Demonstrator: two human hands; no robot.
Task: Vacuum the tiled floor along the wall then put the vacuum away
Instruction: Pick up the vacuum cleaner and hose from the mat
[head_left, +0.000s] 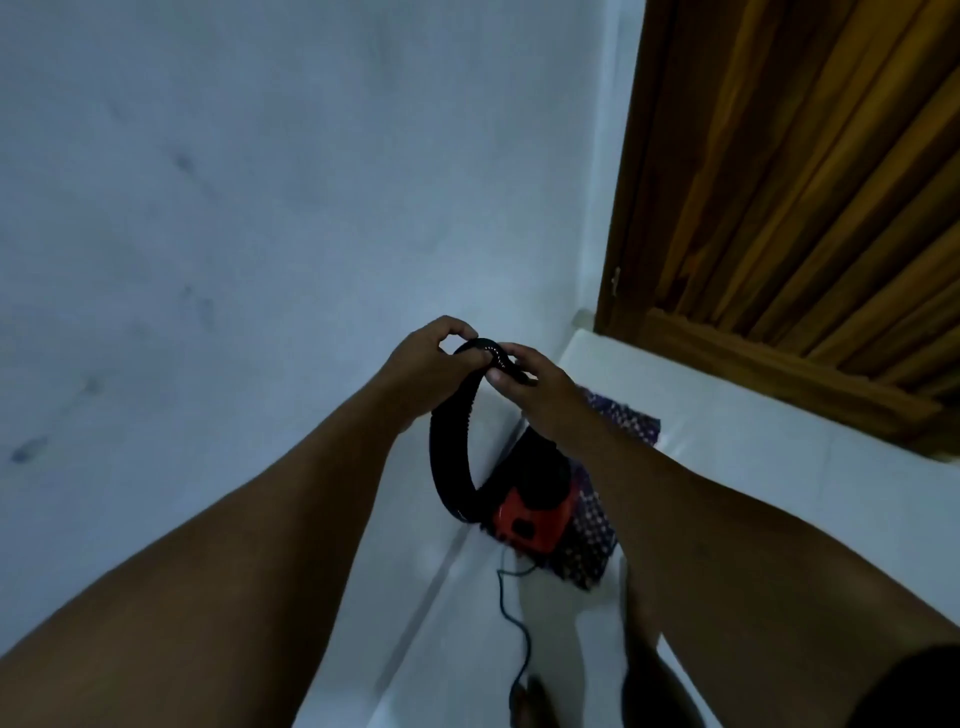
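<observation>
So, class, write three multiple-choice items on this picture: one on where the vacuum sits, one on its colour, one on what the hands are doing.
1. Where is the vacuum body?
A. on the floor by the wall
B. hung on the door
C. on a shelf

2. What colour is the body?
A. green
B. red and black
C. white

3. What are the left hand and right hand doing?
A. hanging idle
B. pushing the door
C. both gripping the black hose

Answers: 1 A, it stands low on a patterned mat at the wall's foot; 2 B, red casing, black top; 3 C, fingers curl round the hose loop.
</observation>
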